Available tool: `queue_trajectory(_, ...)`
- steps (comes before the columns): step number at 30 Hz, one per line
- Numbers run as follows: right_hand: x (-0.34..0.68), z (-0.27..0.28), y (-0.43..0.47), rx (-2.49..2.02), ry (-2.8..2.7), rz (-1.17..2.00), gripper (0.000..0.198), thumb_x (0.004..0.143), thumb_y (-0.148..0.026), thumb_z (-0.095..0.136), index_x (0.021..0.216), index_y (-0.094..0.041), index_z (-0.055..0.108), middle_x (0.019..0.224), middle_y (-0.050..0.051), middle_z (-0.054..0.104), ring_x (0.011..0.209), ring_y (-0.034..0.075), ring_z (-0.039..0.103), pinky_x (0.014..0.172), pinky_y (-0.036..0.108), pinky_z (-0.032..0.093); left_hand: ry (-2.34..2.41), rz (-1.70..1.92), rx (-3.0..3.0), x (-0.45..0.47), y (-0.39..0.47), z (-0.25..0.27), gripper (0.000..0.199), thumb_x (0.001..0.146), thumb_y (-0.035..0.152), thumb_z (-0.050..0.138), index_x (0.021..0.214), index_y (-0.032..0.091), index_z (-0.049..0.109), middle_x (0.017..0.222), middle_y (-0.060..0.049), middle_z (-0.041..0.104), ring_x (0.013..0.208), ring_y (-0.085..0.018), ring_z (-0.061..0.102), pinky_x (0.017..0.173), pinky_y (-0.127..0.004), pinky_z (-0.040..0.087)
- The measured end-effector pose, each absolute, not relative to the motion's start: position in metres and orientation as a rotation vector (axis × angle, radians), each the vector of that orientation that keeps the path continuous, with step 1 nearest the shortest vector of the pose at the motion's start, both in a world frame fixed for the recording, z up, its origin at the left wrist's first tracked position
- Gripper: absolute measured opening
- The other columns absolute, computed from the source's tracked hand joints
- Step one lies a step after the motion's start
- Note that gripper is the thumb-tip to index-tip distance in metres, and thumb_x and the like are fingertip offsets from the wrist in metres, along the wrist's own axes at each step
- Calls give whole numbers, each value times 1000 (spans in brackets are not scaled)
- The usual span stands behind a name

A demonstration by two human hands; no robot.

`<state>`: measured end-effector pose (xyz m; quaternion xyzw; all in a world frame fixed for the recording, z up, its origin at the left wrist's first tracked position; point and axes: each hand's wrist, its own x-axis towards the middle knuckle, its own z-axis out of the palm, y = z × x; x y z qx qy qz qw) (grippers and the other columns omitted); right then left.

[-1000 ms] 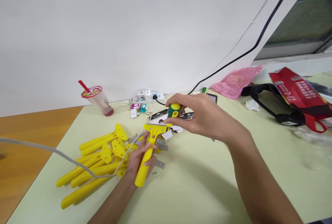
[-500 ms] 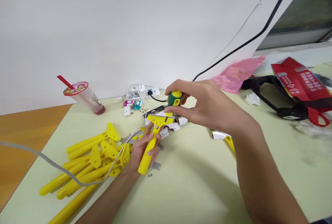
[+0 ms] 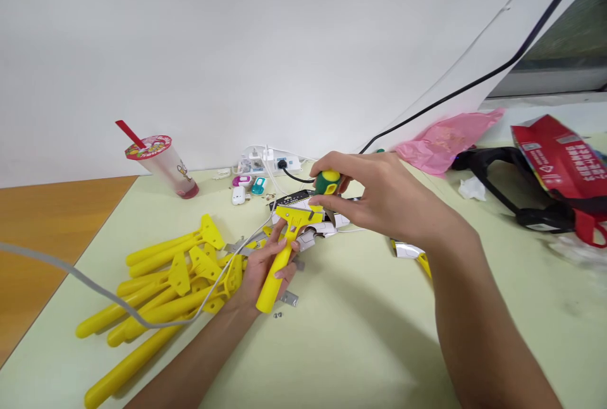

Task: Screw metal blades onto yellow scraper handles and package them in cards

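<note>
My left hand (image 3: 266, 265) is wrapped round the handle of a yellow scraper (image 3: 277, 270), whose wide head points away from me. In my right hand (image 3: 379, 191) is a short screwdriver (image 3: 327, 183) with a green and yellow handle, pinched between thumb and fingers. It is held upright over the right end of the scraper's head; the tip is hard to make out. Several yellow scraper handles (image 3: 165, 308) lie piled to the left of my left hand. Small screws (image 3: 277, 315) and a metal plate (image 3: 289, 298) rest on the table just below the scraper.
A cup with a red straw (image 3: 168, 169) stands at the back left. A power strip (image 3: 268, 161) lies by the wall, and a grey cable (image 3: 142, 320) crosses the pile. Another scraper (image 3: 410, 251) lies under my right forearm. A pink bag (image 3: 448, 140) and red package (image 3: 557, 156) are at right.
The whole view has shifted slightly, so things at the back sit further right. Both hands keep their holds on the scraper and the screwdriver, with little change between them.
</note>
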<state>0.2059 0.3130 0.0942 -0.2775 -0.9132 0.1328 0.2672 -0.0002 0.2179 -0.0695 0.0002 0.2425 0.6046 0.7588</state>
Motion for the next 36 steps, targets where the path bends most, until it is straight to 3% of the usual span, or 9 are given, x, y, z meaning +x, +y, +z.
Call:
queue_trajectory(10, 205, 97, 310, -764, -2486, 351, 18, 100, -28, 71, 117, -25, 70, 103, 4, 79, 86, 22, 72, 76, 31, 45, 527, 1326, 18, 0, 219, -67, 67, 89, 0, 67, 147, 31, 55, 133, -10, 66, 79, -10, 72, 36, -10, 42)
queue_trajectory(20, 194, 98, 303, -702, -2549, 356, 12, 107, -33, 63, 114, -25, 68, 108, 6, 74, 75, 18, 62, 69, 32, 40, 516, 1377, 3, -3, 211, -52, 63, 92, 0, 63, 147, 29, 55, 142, -14, 63, 78, -7, 69, 39, -7, 41)
queue_trajectory(23, 184, 96, 296, -684, -2525, 338, 16, 111, -36, 57, 119, -24, 63, 115, 8, 71, 84, 20, 63, 71, 32, 41, 544, 1424, 3, -5, 200, -45, 62, 91, 0, 64, 146, 28, 56, 143, -15, 62, 77, -7, 69, 39, -7, 41)
queue_trajectory(28, 177, 92, 284, -573, -2568, 558, 29, 109, -21, 49, 138, -24, 51, 136, 11, 66, 90, 19, 65, 74, 33, 46, 538, 1473, 11, -13, 178, -57, 59, 91, -1, 64, 141, 28, 57, 135, -11, 67, 81, -7, 71, 38, -6, 41)
queue_trajectory(33, 174, 90, 283, -483, -2587, 716, 30, 109, -19, 52, 138, -27, 52, 138, 8, 69, 104, 21, 68, 84, 34, 49, 588, 1466, 16, -15, 170, -68, 64, 90, 1, 65, 145, 31, 54, 132, -9, 69, 76, -6, 71, 37, -6, 41)
queue_trajectory(36, 170, 87, 286, -506, -2573, 693, 25, 110, -26, 58, 135, -29, 55, 133, 6, 73, 99, 21, 69, 81, 33, 48, 593, 1462, -26, -11, 169, -66, 69, 86, 1, 69, 145, 32, 53, 134, -9, 67, 72, -5, 68, 34, -5, 38)
